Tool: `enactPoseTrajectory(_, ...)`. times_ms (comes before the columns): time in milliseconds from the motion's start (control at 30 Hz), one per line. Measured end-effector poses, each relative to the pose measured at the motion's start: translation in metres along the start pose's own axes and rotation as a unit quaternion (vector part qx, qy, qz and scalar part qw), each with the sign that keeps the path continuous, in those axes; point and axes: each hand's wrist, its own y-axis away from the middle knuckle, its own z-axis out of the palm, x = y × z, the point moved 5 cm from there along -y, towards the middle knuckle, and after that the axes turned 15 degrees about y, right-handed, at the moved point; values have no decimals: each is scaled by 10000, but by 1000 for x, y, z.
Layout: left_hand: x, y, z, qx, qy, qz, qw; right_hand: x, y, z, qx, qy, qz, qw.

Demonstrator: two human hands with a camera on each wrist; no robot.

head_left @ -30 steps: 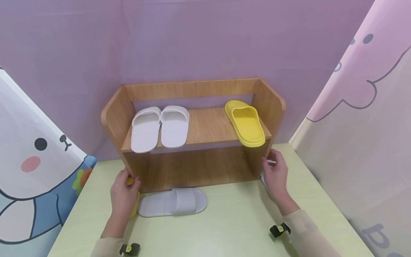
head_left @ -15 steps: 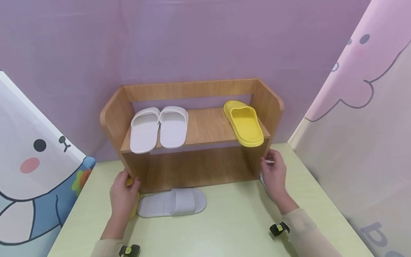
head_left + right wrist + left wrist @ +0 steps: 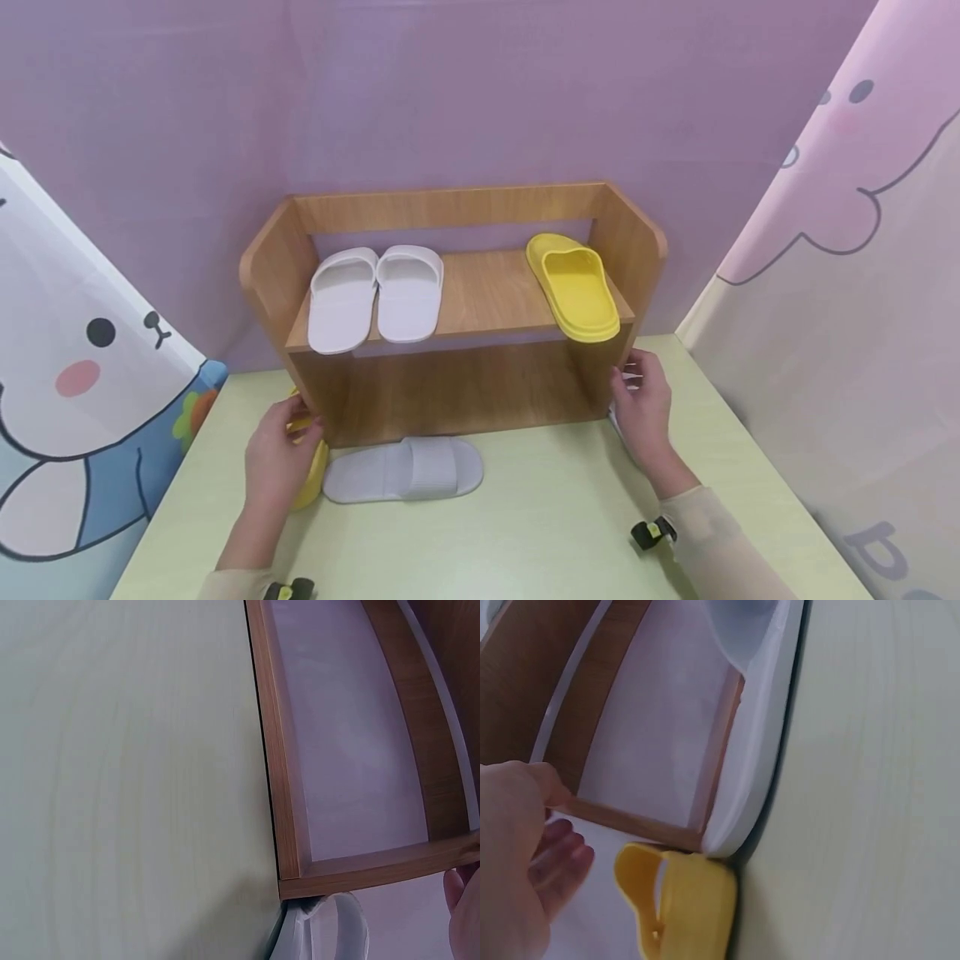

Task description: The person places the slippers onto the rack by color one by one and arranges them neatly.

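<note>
A wooden two-tier shoe rack [image 3: 480,304] stands against the backdrop. At its left side panel my left hand [image 3: 277,454] touches the lower front edge, its thumb and fingers parted; in the left wrist view several fingers [image 3: 562,862] hang apart from the panel. My right hand [image 3: 647,408] grips the right side panel, thumb at the front edge and fingers outside. Beside my left hand a yellow slipper [image 3: 309,483] lies partly hidden. A grey slipper [image 3: 408,471] lies along the rack's front. Near my right hand a white slipper [image 3: 349,930] shows only in part.
On the upper shelf sit two white slippers [image 3: 343,304] at the left and a single yellow slipper [image 3: 577,292] at the right. The light green tabletop [image 3: 480,550] extends in front. Printed cloths [image 3: 862,333] flank the table.
My left hand has shifted slightly left, its thumb drawing back from the panel, so more of the yellow slipper shows. My right hand and the rack look still.
</note>
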Motion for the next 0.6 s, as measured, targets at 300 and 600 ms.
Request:
enactPoseTrajectory(300,-16,5,-4,-566,-875,-705,9921,1,0,1,78,126,-152,9998)
enactPoseTrajectory(600,-37,15,-8,-913,-1343,-1757,9709,1,-1,1,70,180,-190,9996)
